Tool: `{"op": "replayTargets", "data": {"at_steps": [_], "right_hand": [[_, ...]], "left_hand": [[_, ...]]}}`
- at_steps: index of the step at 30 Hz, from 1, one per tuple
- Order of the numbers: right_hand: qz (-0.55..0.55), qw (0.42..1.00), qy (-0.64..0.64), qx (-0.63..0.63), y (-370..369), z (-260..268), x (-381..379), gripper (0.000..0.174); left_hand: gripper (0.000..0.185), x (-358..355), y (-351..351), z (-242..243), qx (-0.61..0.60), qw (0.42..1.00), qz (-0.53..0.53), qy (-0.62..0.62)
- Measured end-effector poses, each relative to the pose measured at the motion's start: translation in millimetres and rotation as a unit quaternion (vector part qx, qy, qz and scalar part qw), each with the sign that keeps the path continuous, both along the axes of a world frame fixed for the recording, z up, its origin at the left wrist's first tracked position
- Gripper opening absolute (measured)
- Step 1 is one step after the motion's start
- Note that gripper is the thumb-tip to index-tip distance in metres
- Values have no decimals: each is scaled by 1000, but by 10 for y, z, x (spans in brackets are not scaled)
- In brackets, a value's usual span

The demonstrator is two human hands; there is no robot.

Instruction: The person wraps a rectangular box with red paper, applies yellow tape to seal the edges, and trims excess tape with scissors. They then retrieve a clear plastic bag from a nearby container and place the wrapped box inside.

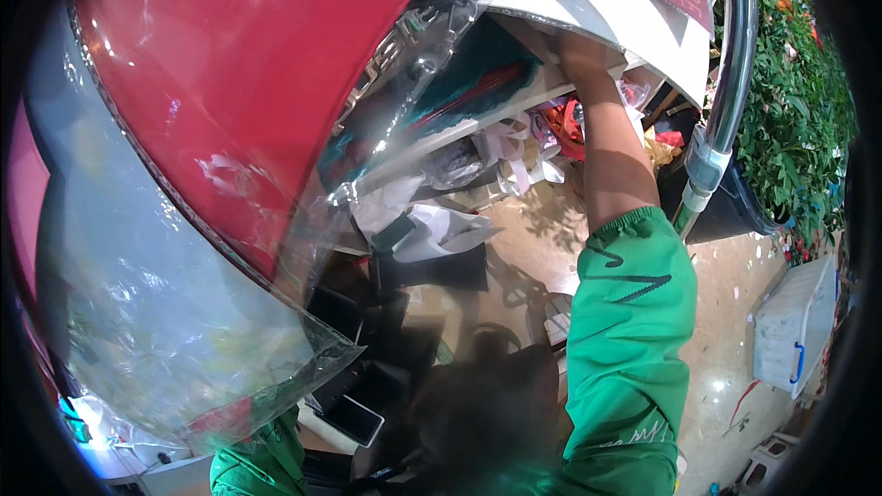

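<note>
My right hand reaches up beneath a curved white sheet, its fingers hidden under it. Close by it is the pale edge of a surface with a dark teal patch. My left hand is out of sight behind clear-plastic packs of sheets; only the green left sleeve shows at the bottom. One pack holds a large red sheet. Below it, a grey-blue sheet lies in shiny clear film. Whether my left hand touches these packs is hidden.
A metal pole stands to the right, beside leafy green plants in a dark bucket. Ribbon scraps and crumpled white paper lie below the packs. A white plastic crate sits on the tan floor.
</note>
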State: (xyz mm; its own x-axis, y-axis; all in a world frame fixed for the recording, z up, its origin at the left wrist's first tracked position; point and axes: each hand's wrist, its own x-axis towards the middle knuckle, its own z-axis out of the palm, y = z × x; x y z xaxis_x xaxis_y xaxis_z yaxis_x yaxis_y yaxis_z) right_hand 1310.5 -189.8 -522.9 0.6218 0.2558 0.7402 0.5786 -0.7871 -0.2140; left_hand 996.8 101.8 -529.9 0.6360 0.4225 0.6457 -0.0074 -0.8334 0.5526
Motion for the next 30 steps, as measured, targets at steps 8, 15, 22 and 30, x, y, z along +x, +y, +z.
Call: {"op": "replayTargets", "data": {"at_steps": [8,15,22,30], "right_hand": [[-46,981,123,-142,133,126,-1018,16],[14,1000,18,-11,19,-155,-1086,24],[33,998,-31,32,35,-255,-1115,25],[64,996,24,59,114,-200,-1235,28]], "left_hand": [[48,5,66,-56,25,999,20,-6],[48,-9,83,-45,13,1000,18,3],[47,-20,183,-202,2,999,48,16],[46,-65,160,-124,47,997,50,17]]}}
